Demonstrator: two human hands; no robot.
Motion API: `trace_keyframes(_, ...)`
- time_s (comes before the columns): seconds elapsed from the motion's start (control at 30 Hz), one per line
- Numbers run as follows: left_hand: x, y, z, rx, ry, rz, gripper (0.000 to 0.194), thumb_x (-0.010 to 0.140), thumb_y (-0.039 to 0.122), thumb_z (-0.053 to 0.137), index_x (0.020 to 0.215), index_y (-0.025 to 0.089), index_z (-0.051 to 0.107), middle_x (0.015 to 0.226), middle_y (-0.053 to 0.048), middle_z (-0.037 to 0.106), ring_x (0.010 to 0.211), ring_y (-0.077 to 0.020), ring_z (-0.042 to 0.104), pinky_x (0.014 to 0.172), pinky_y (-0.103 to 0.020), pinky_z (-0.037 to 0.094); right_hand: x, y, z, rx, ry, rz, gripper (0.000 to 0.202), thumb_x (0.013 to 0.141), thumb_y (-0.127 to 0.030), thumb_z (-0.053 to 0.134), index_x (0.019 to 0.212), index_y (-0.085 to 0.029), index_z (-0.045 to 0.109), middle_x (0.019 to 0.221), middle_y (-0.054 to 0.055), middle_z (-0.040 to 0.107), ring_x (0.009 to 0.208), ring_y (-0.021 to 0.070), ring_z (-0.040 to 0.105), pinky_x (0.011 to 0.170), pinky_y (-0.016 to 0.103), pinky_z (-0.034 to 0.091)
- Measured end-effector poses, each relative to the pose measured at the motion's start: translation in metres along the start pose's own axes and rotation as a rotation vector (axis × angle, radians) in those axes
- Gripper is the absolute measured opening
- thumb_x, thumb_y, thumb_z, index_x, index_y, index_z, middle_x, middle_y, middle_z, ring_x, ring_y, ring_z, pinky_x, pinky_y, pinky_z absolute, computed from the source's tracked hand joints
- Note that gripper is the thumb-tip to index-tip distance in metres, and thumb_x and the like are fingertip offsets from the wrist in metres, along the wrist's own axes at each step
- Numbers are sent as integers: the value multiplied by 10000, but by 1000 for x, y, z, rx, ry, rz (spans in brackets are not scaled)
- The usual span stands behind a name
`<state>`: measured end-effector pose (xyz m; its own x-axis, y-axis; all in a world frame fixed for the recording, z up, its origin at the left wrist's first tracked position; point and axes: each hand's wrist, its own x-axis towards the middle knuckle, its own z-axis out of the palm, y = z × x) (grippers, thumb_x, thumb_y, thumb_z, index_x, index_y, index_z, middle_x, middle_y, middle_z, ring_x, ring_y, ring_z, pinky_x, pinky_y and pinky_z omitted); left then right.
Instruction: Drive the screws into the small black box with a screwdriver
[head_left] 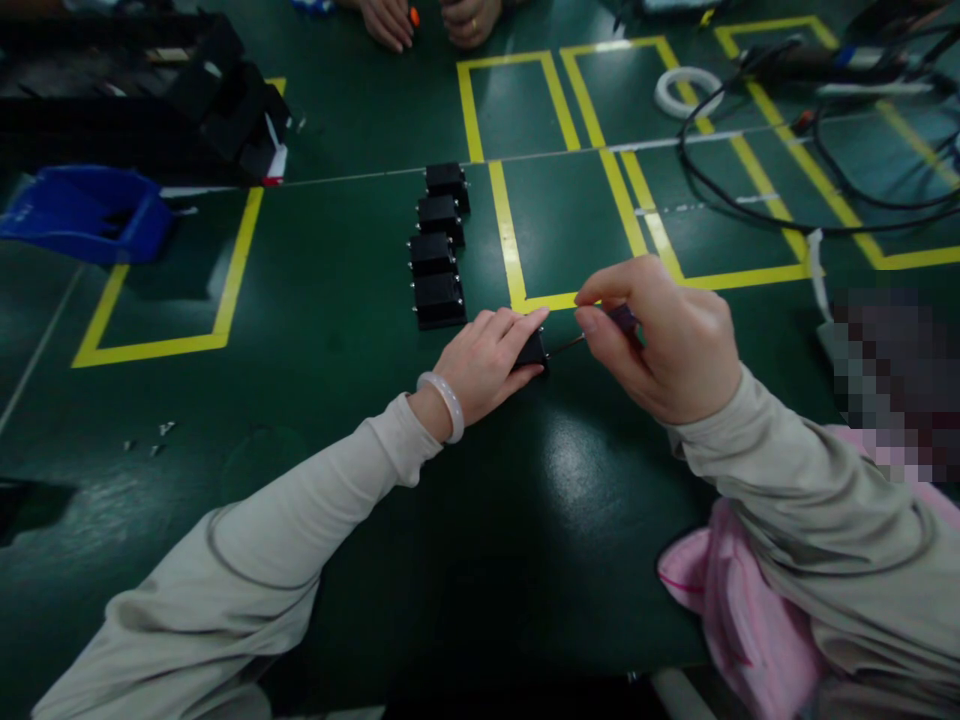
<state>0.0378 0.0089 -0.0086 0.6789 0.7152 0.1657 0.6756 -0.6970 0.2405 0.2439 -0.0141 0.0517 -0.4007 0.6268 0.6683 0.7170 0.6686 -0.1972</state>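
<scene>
Fingers of the right hand [660, 335] grip a screwdriver [621, 320]; left hand [491, 362] clasps a black block [532, 350].

No readable text (no labels or numbers either)

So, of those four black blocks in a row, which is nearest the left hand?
The block at the near end of the row; the other three sit progressively farther from the left hand.

Dim overall; diffuse glare on the glossy dark-green counter [480, 580], lower centre; soft blur toward the frame's edges; pixelated patch, right edge.
</scene>
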Motion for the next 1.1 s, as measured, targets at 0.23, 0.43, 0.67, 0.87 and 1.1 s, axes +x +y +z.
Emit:
trace_keyframes(0.23, 0, -1, 1, -7, 4, 5, 536, 973, 318, 592, 1428, 87, 429, 1243, -154, 591, 1092, -281, 548, 1004, -439, 493, -1, -1, 1, 26, -3, 22, 219, 994, -229, 437, 1002, -200, 654, 631, -1, 573, 550, 133, 588, 541, 284, 431)
trace_keyframes(0.43, 0, 0, -1, 2, -5, -2, 547, 972, 320, 594, 1434, 83, 424, 1241, -151, 592, 1097, -283, 550, 1007, -428, 489, -1, 0, 0, 11, -4, 28, 220, 1007, -319, 469, 957, -201, 648, 615, -3, 573, 552, 137, 598, 532, 283, 430)
trace_keyframes(0.67, 0, -1, 0, -19, 8, 8, 539, 968, 306, 593, 1431, 90, 421, 1256, -153, 587, 1091, -278, 546, 1006, -438, 490, -1, 0, 1, -17, -10, 10, 222, 992, -239, 430, 1025, -176, 641, 633, -10, 601, 544, 123, 583, 539, 273, 435)
trace_keyframes(0.87, 0, 0, -1, -15, -6, 3, 526, 970, 297, 583, 1427, 91, 424, 1245, -151, 589, 1094, -276, 549, 1001, -430, 489, -2, 0, -1, -1, -39, 61, 224, 997, -320, 452, 995, -206, 646, 650, 10, 603, 574, 145, 600, 547, 284, 447)
trace_keyframes(1.1, -1, -1, 0, -33, 2, -1, 543, 968, 297, 575, 1447, 107, 404, 1258, -148, 584, 1100, -276, 546, 1012, -441, 480, 0, -2, 1, -5, 3, 3, 203, 961, -194, 460, 1019, -147, 649, 621, 3, 583, 560, 149, 600, 546, 286, 443)
